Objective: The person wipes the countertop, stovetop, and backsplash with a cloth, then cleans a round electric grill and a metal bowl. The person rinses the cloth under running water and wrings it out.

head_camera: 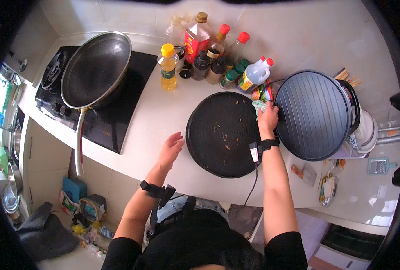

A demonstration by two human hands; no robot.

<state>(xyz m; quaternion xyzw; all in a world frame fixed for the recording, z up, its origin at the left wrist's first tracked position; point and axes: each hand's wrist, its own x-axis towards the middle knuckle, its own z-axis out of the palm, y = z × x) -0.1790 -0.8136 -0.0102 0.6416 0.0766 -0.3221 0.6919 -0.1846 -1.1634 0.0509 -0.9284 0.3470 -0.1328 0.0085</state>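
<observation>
A round electric griddle stands open on the counter, its black lower plate (216,141) dotted with several food crumbs. The ridged upper plate (313,114) leans back at the right. At the hinge side, my right hand (268,118) has its fingers on a crumpled pale green cloth (259,107). My left hand (173,148) is held over the counter just left of the lower plate, fingers apart, with nothing in it. A white plug-like connector (254,153) with a black cord sits at the plate's lower right edge.
A wok (97,71) rests on the gas hob (108,125) at the left. Behind the griddle stand a yellow-capped oil bottle (168,72), spice jars and sauce bottles. Stacked bowls (367,131), a cleaver (308,173) and a grater (378,166) are at the right.
</observation>
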